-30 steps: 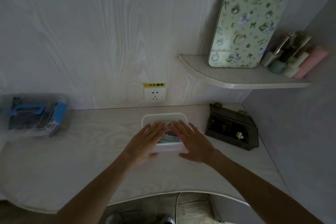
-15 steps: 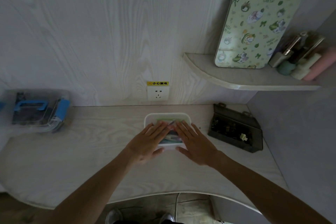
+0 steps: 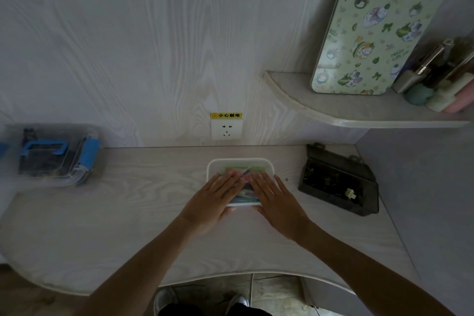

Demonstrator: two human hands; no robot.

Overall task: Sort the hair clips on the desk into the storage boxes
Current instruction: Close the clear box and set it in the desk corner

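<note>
A white storage box (image 3: 239, 163) sits in the middle of the desk, below the wall socket. Coloured hair clips (image 3: 245, 194) show inside it between my hands. My left hand (image 3: 214, 201) lies flat on the box's left half, fingers straight and pointing away from me. My right hand (image 3: 275, 200) lies flat on the right half in the same way. A dark storage box (image 3: 338, 182) with small clips inside stands to the right. A clear storage box with blue clasps (image 3: 55, 154) stands at the far left.
A wall socket (image 3: 226, 129) with a yellow label sits above the white box. A corner shelf (image 3: 359, 110) at upper right carries a green patterned board (image 3: 379, 23) and several bottles (image 3: 436, 84). The desk's curved front edge (image 3: 230, 274) lies near my body.
Both hands stay flat on the white box. The view has shifted slightly; the hands and box sit a little farther from the front edge than a second ago.
</note>
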